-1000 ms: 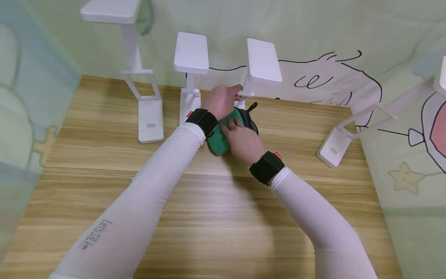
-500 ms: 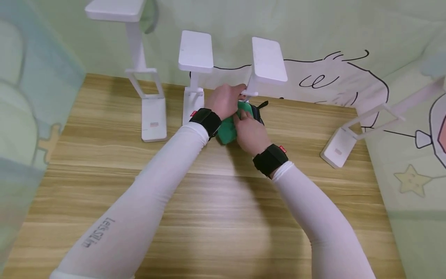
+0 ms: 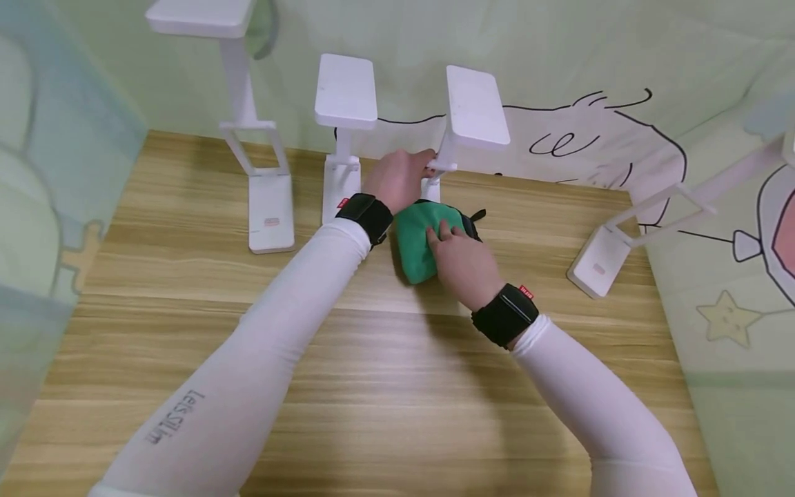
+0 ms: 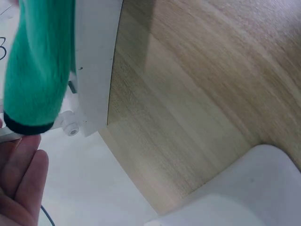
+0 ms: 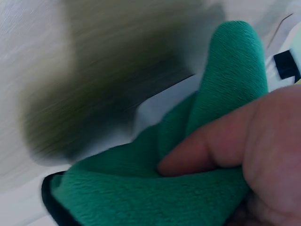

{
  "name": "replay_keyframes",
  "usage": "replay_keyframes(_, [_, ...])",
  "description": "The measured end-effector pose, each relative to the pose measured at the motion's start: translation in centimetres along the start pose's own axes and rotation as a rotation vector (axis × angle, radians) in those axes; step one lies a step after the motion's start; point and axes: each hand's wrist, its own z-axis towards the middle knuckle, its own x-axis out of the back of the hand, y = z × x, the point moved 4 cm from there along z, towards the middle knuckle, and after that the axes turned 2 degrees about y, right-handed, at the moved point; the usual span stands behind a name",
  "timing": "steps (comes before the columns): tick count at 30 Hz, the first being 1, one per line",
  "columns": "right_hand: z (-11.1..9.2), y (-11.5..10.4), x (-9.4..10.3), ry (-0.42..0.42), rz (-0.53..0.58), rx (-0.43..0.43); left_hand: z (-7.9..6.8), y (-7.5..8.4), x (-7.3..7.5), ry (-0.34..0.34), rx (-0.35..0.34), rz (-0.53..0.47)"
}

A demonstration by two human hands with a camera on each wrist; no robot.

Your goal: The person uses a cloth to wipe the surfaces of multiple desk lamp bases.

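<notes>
A green plush cloth (image 3: 417, 243) with a dark border and a black loop drapes over the base of a white desk lamp (image 3: 477, 107), hiding most of that base. My right hand (image 3: 466, 270) holds the cloth from above, and in the right wrist view a finger sinks into a fold of the green fabric (image 5: 155, 200). Behind it, my left hand (image 3: 397, 181) grips the same lamp at the bracket low on its stem. The left wrist view has the fingers (image 4: 26, 176) by the bracket, below the cloth's dark-edged end (image 4: 40, 70), beside the white base (image 4: 96, 61).
Two more white lamps, one middle-left (image 3: 345, 93) and a taller one far left (image 3: 271, 210), stand along the back wall. A further lamp (image 3: 597, 268) leans outward at the right. Printed fabric walls enclose the wood-grain table (image 3: 385, 386).
My right hand first pushed the cloth back toward the stem, then drew it toward me and right, where the cloth now lies more spread. My left hand keeps its hold on the lamp.
</notes>
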Motion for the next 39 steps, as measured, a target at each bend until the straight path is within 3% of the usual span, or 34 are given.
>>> replay_keyframes(7, [0.7, -1.4, -0.1, 0.086, 0.000, 0.077, 0.0, 0.0, 0.0, -0.002, -0.008, 0.000])
replay_keyframes(14, [3.5, -0.4, -0.6, 0.116, 0.157, 0.138, 0.0, 0.0, 0.0, -0.020, 0.000, 0.014])
replay_keyframes(21, [4.8, 1.2, -0.7, 0.148, 0.241, 0.035, 0.1, 0.0, 0.0, -0.034, 0.039, -0.003])
replay_keyframes(29, [3.7, 2.2, -1.6, 0.072, 0.227, -0.062, 0.2, 0.0, 0.1, -0.025, 0.013, 0.002])
replay_keyframes(39, [0.1, 1.0, -1.3, 0.050, 0.062, -0.044, 0.1, 0.2, 0.2, -0.023, 0.021, 0.016])
